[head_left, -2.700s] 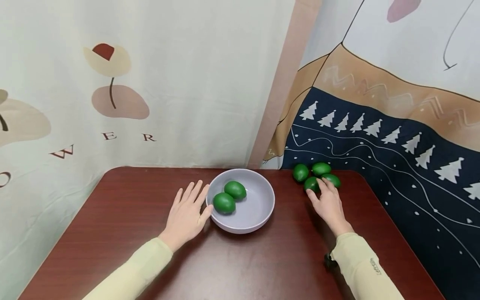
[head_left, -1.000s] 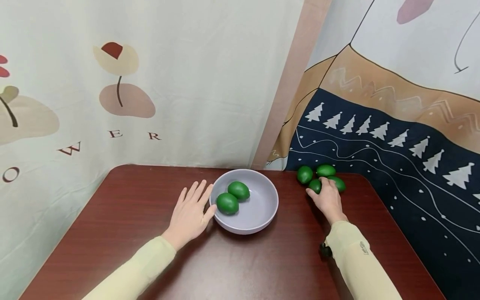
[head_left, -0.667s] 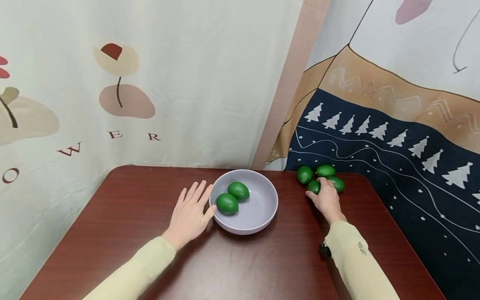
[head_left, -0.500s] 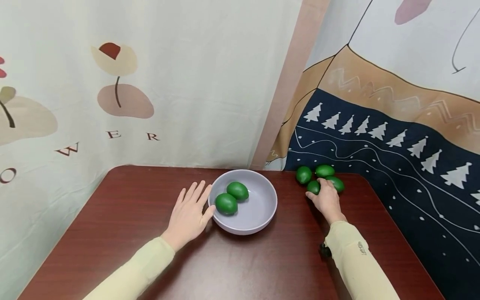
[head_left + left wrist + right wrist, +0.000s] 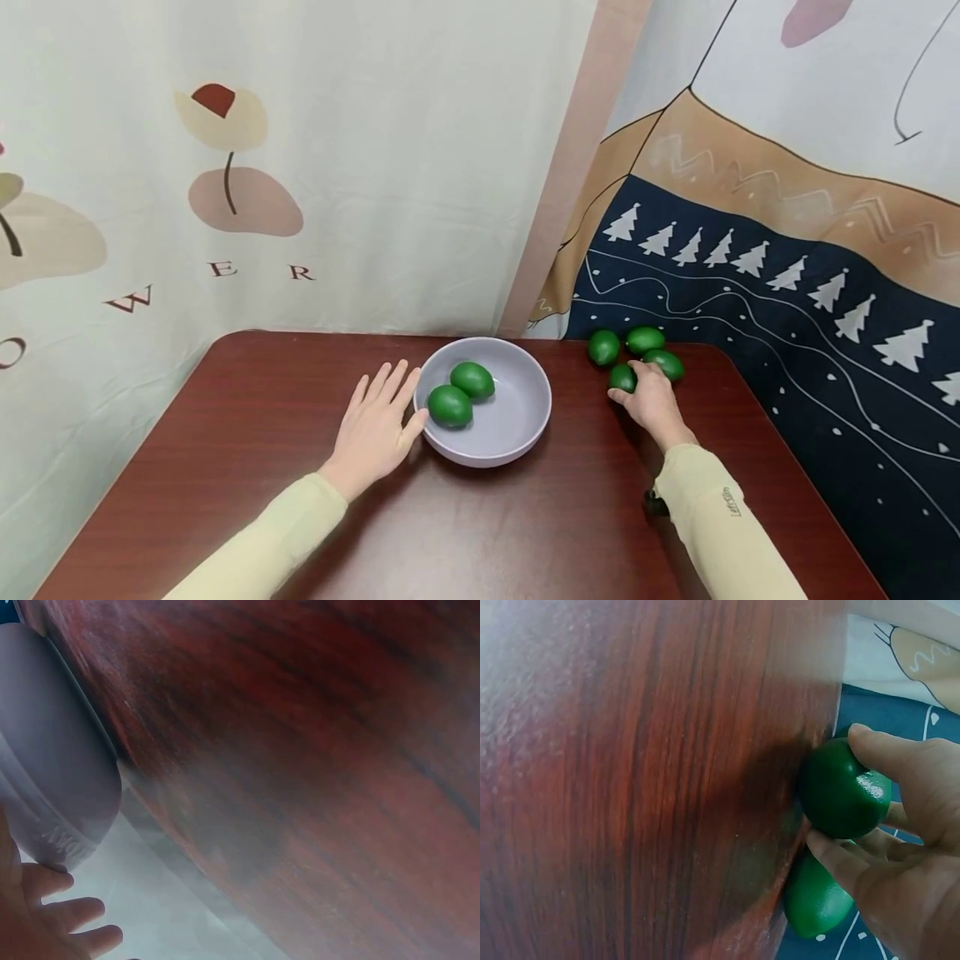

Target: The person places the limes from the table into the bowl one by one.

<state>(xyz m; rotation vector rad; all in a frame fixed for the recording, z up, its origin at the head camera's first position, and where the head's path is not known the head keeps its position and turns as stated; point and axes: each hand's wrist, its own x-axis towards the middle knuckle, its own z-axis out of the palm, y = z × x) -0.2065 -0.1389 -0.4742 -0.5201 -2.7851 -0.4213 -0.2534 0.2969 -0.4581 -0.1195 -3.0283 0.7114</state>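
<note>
In the head view, my left hand (image 5: 371, 437) lies with straight, spread fingers against the left side of a pale lavender bowl (image 5: 525, 408). Two green limes, a nearer lime (image 5: 450, 406) and a farther lime (image 5: 472, 380), rest inside it. At the back right, my right hand (image 5: 656, 404) pinches the nearest lime (image 5: 622, 378) of a small cluster. The right wrist view shows this gripped lime (image 5: 840, 791) between thumb and fingers, with another lime (image 5: 817, 896) just beside them. Fingers of the left hand (image 5: 45, 915) touch the bowl wall (image 5: 60, 757) in the left wrist view.
Around the right hand sit the other limes: a left one (image 5: 603, 347), a back one (image 5: 645, 340) and a right one (image 5: 663, 364). All stand on a dark red wooden table (image 5: 480, 533), near its back edge. Printed curtains (image 5: 390, 167) hang behind it.
My right hand's fingers have drawn in around the nearest lime, which has shifted slightly toward me. The left hand stays at the bowl. The head view has swung a little.
</note>
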